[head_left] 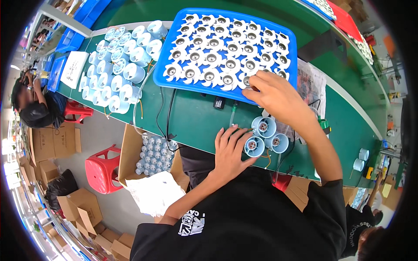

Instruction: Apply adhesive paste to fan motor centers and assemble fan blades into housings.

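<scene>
A blue tray (162, 69) on the green workbench carries rows of white fan impellers with dark round hubs. At its near right edge my right hand (278, 95) has its fingers curled and closed on a white fan impeller (246, 81), which they partly cover. Below the tray stand three light-blue cylindrical fan housings, one behind (264, 126) and two in front, left (254, 147) and right (277, 142). My left hand (230, 152) lies beside the front left housing, fingers spread and extended, with nothing visible in it. Its fingertips are close to the housings; contact cannot be made out.
Many light-blue housings (117, 65) with wires stand on the bench's left. Cables (170, 117) and a clear tube hang over the front edge. Below are an open carton (128, 150) of parts and a red stool (102, 169). Other people sit left (37, 108) and lower right (361, 230).
</scene>
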Tool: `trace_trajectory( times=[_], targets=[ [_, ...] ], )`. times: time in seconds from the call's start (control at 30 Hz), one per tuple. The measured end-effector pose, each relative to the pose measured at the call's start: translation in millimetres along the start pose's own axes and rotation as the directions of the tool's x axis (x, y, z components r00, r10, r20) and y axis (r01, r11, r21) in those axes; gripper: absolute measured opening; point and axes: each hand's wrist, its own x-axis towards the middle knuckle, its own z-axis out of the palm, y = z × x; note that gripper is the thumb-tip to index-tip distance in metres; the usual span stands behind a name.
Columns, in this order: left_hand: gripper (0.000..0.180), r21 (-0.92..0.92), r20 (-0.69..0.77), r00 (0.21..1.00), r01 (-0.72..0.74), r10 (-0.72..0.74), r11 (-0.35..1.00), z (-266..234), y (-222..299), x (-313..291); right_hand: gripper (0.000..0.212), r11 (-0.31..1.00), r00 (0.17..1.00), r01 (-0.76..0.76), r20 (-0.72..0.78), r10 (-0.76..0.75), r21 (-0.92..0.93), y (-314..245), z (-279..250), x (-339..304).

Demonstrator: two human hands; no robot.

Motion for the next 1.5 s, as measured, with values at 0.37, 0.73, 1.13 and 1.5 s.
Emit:
trace_trajectory(
  times=[0.37,0.73,1.13,1.5],
  targets=[
    [0.062,0.009,-0.046,0.999,0.003,-0.002,1.0,1.8,1.4,-0.8,0.031,0.852,0.92,0.377,0.043,-0.389,-0.363,32.5,17.0,-0.1],
    [0.061,0.038,-0.086,0.996,-0.006,0.009,0.999,5.3,0.8,1.6,0.02,0.842,0.919,0.366,0.013,-0.393,-0.397,36.0,17.1,1.2],
    [0.062,0.064,-0.108,0.994,-0.002,0.009,0.998,8.2,2.9,-2.0,0.023,0.831,0.89,0.433,0.019,-0.455,-0.349,36.9,19.2,-5.2],
    [0.067,0.044,-0.117,0.993,0.007,-0.002,0.999,6.5,-6.3,-5.5,0.021,0.959,0.916,-0.148,-0.332,0.225,0.24,-8.3,-24.1,-43.9]
  ],
)
